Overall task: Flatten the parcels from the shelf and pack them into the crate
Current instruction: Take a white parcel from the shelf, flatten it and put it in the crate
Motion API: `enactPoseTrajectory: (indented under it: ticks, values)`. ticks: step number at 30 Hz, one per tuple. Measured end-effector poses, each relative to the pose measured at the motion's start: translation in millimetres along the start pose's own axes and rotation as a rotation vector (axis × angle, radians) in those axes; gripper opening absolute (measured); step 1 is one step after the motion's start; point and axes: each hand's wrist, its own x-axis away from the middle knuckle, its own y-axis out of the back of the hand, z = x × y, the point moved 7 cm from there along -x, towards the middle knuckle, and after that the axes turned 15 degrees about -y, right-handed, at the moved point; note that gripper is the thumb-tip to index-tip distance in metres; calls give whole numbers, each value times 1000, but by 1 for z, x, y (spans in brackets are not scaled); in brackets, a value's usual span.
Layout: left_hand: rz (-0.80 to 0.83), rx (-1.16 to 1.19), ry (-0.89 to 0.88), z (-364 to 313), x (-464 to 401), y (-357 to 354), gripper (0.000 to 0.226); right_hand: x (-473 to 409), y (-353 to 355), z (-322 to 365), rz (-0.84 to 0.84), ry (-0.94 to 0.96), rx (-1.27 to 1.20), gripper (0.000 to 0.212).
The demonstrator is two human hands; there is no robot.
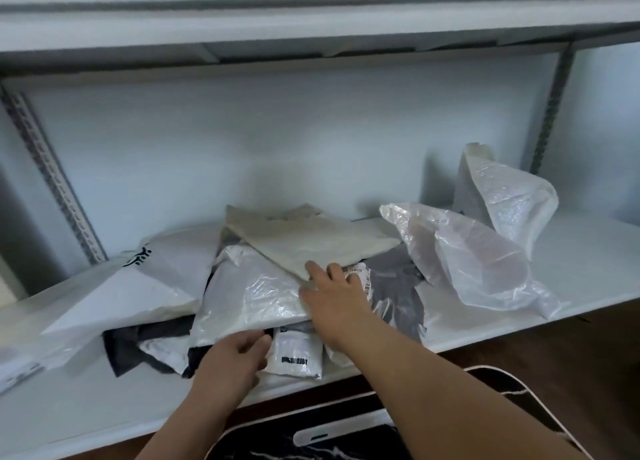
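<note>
Nearest, under the shelf edge: a dark, white-rimmed crate (512, 383), mostly cut off, with one pale strip (343, 428) showing inside; whether that was a packed parcel, impossible to tell. Just above, on the shelf (86, 411) lip: left hand (232, 359) with fingers curled at the near edge of a white bag (249, 297), apparently pinching it, the thumb side hidden. Beside it, right hand (332, 297) spread flat, fingers straight, pressing on the same bag where a beige mailer (311, 238) overlapped it. Underneath: dark bags (398, 286) and a small labelled packet (298, 352). To the left, a large white mailer (121, 293); farther right, two crumpled clear bags (478, 252), one propped against the back wall. Judged from this: barely started, nearly every parcel unflattened and waiting on the shelf.
</note>
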Motion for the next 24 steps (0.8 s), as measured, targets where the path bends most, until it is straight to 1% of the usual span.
enactPoseTrajectory:
  ticks: [1, 3, 4, 6, 8, 10, 11, 12, 13, 15, 16, 17, 18, 19, 20, 21, 22, 23, 24]
  values:
    - [-5, 27, 17, 2, -1, 0, 8, -5, -3, 0, 5, -12, 17, 49]
    - [-3, 85, 48, 11, -3, 0, 11, -8, 1, -2, -44, -41, 54, 53]
    - [-4, 121, 62, 14, -3, 1, 16, -5, 7, -3, -90, -45, 40, 49]
    - [-29, 228, 88, 17, 0, 3, 23, 11, 29, -1, -277, -1, -27, 41]
    - [-78, 430, 118, 11, 3, 6, 30, 41, 41, 7, -378, 103, -54, 46]
    - [-95, 628, 167, 0, 6, 8, 36, 82, 37, 22, -425, 238, -12, 40]
    - [-88, 705, 194, -4, 7, 9, 38, 105, 34, 32, -447, 331, -45, 35]
    - [-74, 760, 211, -7, 10, 9, 39, 127, 29, 41, -405, 428, -88, 30]
    - [-72, 790, 215, -7, 15, 9, 37, 147, 18, 50, -361, 492, -110, 31]
    - [-141, 736, 226, 3, 28, 14, 32, 177, 2, 60, -243, 566, -86, 31]
    - [-180, 671, 229, 8, 39, 20, 34, 187, -3, 58, -163, 556, -81, 30]
    - [-188, 628, 228, 12, 52, 24, 36, 196, -2, 54, -77, 552, -140, 28]
    - [-156, 605, 226, 13, 67, 26, 36, 206, -2, 46, -1, 563, -241, 26]
    - [-93, 613, 229, 15, 81, 26, 35, 212, 3, 28, -38, 469, -380, 27]
    - [-21, 618, 235, 20, 97, 27, 35, 215, 9, 0, -147, 286, -515, 33]
    - [53, 612, 237, 24, 116, 27, 37, 218, 10, -37, -234, 34, -660, 42]
    - [128, 611, 240, 32, 131, 28, 43, 220, 2, -75, -276, -209, -780, 57]
    - [217, 587, 257, 39, 147, 28, 54, 226, -15, -106, -218, -471, -863, 76]
    - [282, 519, 269, 48, 162, 28, 68, 232, -30, -129, -104, -696, -957, 95]
